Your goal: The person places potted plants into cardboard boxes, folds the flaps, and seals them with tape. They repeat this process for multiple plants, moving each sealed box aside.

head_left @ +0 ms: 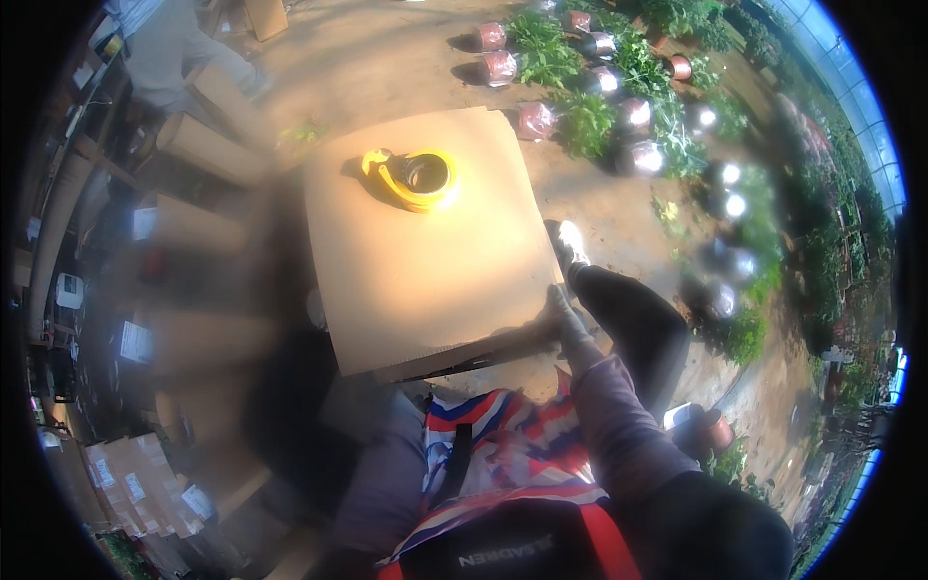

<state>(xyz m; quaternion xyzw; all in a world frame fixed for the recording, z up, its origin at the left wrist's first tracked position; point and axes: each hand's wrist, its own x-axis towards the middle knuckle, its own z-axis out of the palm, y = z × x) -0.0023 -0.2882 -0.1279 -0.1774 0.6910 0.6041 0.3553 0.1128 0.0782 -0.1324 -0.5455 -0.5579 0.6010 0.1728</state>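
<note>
A large cardboard box (435, 280) with a broad, flat top stands in front of me, partly in bright sun. On its top, toward the far side, lies a yellow tape dispenser (425, 182) with a roll in it. My right hand (559, 307) grips the box's right side close to the near corner; its fingers are partly hidden in shade. My left arm (382, 464) reaches toward the box's near left side, where deep shadow hides the left hand and its fingers.
Several cardboard cartons (198, 224) line the left, with a stack of flattened cardboard (145, 483) at lower left. Another person's legs (169, 48) are at the far left. Several wrapped potted plants (536, 121) stand on the dirt floor (619, 208) at the right.
</note>
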